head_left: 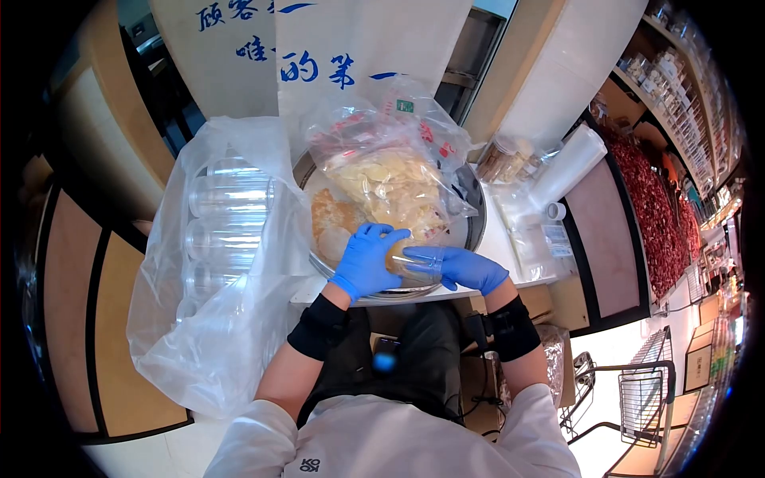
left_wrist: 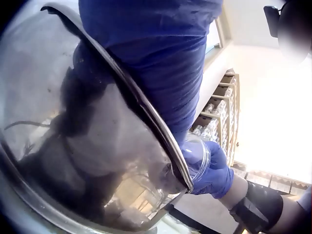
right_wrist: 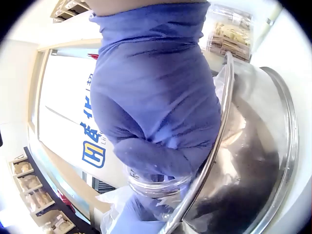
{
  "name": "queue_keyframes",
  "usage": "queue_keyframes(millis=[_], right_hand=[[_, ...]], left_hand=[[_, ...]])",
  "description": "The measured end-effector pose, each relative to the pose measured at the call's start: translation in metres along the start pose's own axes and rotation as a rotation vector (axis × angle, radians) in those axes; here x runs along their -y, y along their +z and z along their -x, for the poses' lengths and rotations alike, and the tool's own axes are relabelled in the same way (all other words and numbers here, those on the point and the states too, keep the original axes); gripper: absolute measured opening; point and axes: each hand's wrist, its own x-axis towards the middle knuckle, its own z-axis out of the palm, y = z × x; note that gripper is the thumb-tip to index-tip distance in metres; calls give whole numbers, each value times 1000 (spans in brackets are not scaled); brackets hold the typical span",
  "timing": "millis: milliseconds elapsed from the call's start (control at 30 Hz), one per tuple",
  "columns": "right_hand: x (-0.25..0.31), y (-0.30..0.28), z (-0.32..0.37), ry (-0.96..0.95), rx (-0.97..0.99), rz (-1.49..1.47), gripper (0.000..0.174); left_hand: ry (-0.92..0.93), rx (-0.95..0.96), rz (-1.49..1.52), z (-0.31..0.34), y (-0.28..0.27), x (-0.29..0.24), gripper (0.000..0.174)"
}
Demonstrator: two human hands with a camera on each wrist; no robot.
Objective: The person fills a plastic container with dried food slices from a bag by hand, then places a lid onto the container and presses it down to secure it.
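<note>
My left hand (head_left: 368, 261), gloved in blue, grips a clear plastic jar (head_left: 422, 277) lying on its side over the front of a metal basin (head_left: 476, 231). Pale tan pieces (head_left: 395, 256) show inside the jar's left end. From the right, the fingers of my gloved right hand (head_left: 472, 269) reach straight into the jar's mouth and show through its wall. The ringed neck (right_wrist: 161, 188) surrounds them in the right wrist view. Behind the jar, a clear bag (head_left: 390, 183) of thin pale-yellow slices rests in the basin, with loose tan pieces (head_left: 335, 221) at its left.
A large plastic bag (head_left: 159, 311) of stacked clear jars (head_left: 231, 195) stands left of the basin. At the right are a roll of clear film (head_left: 567, 163), flat plastic bags (head_left: 530, 239) and a container of brown pieces (head_left: 506, 155). A wire basket (head_left: 644, 390) stands at lower right.
</note>
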Motion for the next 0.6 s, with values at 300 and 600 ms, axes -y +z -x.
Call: queue_keyframes(millis=[300, 600], right_hand=[[-2, -9, 6, -7, -313, -253, 35], [-49, -35, -58, -381, -736, -660, 19]], left_hand=[[-147, -72, -13, 2, -1, -3, 79], [-318, -105, 148, -1, -3, -2, 86]])
